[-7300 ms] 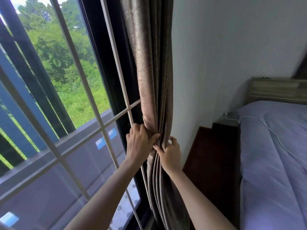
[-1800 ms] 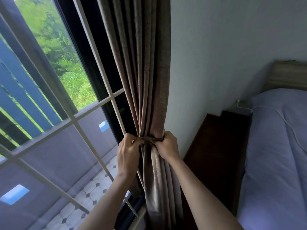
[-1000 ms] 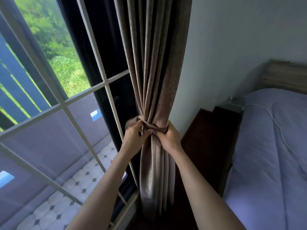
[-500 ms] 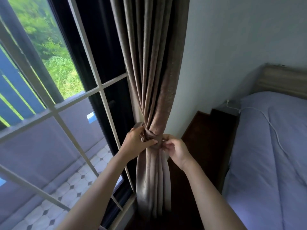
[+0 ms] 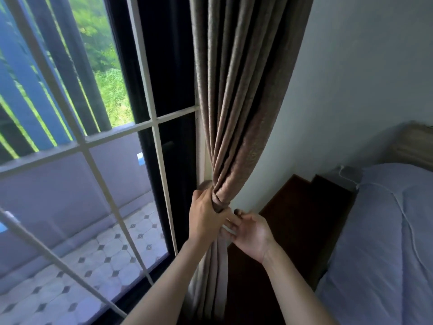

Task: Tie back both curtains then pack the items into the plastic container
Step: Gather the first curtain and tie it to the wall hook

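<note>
Curtain (image 5: 236, 109) hangs with its long axis vertical, between the window (image 5: 98, 174) and the wall (image 5: 351, 78), and is gathered to a narrow waist at a tie (image 5: 219, 201) of the same brown fabric. The left hand (image 5: 206, 219) is clenched around the bundle at the tie and just below it, fingers wrapped from the window side, thumb side up. The right hand (image 5: 251, 233) sits just beside the bundle on the bed side, slightly lower than the tie, palm turned up and fingers (image 5: 236, 218) loosely spread, grasping nothing; its fingertips touch or nearly touch the left hand. The tie therefore lies up and to the left of the right fingers, and directly under the left ones, so the left hand is the nearer. Whether the tie is knotted, hooked or only wrapped cannot be told; its fastening is hidden by the left hand. Judged from this, the present step is securing or checking this tie, and a release by the left hand would test whether it holds. The second curtain, the items and the plastic container are out of view. The bed (image 5: 386, 242) lies well to the right.
</note>
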Motion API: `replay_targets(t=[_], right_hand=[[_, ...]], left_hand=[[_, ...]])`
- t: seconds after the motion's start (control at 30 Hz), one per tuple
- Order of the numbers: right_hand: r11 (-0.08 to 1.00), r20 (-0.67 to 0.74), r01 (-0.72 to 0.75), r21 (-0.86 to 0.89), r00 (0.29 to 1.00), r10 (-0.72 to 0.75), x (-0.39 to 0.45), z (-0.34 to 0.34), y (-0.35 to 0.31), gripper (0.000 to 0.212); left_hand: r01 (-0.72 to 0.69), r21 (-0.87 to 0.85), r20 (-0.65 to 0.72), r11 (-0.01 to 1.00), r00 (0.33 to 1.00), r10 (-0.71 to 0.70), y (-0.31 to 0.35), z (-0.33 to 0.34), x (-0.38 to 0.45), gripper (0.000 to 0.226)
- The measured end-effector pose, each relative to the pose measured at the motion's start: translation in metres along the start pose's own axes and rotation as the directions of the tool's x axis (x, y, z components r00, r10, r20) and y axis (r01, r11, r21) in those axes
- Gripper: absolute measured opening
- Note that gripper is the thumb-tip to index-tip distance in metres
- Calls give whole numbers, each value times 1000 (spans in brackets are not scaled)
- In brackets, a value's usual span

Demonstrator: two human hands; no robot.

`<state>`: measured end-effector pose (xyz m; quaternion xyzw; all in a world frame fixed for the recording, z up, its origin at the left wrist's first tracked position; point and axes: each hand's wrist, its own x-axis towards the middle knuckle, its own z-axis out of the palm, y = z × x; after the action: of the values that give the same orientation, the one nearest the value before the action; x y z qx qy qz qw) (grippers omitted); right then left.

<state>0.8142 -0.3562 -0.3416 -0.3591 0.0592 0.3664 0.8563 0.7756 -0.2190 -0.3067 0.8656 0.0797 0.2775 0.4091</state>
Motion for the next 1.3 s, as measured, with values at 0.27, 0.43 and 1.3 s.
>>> replay_targets(t=[0.27,0.43,1.3], right_hand=[[747,9,214,-630,963,-268,41,39,-83,13],[493,81,39,-869,995,63,54,57,-90,11],[962,60,208,175,973,-221,31,-13,-65,42]], left_hand=[[-3,7,-62,1000,998,4,6,-1,-1,32],[-23,62,-40,998,999,26,1,-3,1,32],[80,-70,53,994,996,-77,-9,-8,-5,47]])
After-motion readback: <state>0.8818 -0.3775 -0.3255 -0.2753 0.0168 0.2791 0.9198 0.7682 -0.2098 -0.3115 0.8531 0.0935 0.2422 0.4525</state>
